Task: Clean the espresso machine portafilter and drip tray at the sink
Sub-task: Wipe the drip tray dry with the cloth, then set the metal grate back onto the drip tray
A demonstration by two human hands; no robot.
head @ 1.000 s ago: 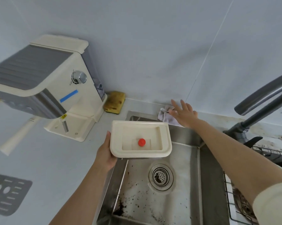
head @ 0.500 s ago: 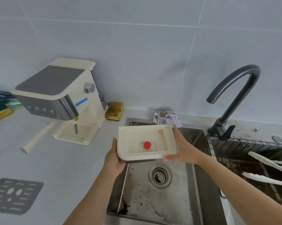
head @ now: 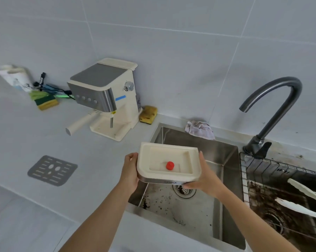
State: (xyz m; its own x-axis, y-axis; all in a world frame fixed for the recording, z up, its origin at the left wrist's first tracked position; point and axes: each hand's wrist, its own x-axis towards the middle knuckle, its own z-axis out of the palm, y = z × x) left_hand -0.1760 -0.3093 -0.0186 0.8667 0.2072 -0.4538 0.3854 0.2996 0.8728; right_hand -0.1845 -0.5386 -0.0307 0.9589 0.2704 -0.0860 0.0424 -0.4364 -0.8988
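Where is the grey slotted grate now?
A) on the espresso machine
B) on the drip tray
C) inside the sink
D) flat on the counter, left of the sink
D: the grate lies flat on the counter left of the sink, apart from the drip tray that the left hand and right hand hold.

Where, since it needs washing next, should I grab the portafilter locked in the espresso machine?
Grip the cream portafilter by its straight handle, coming from the front left, once the cream drip tray is down: the handle juts out free that way, while the head hides under the cream and steel espresso machine.
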